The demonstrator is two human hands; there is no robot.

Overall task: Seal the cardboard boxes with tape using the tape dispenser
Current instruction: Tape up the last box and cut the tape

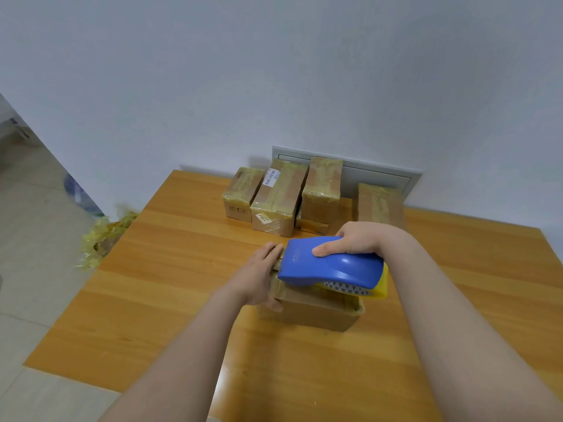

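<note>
Blue plastic tape dispenser point(332, 264), gripped by the right hand point(358, 239), sits atop the brown cardboard box point(313, 312) while the left hand point(259, 275) presses flat against its side.

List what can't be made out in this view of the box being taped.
Head view:
- Top seam of the front box: covered by the tape dispenser, left hand and right hand.
- Print on the white label of a back box: too small.
- The yellowish scraps on the floor: blurred.

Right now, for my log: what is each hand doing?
Left hand: open, fingers straight, pressing on the box.
Right hand: closed around the tape dispenser.
</note>
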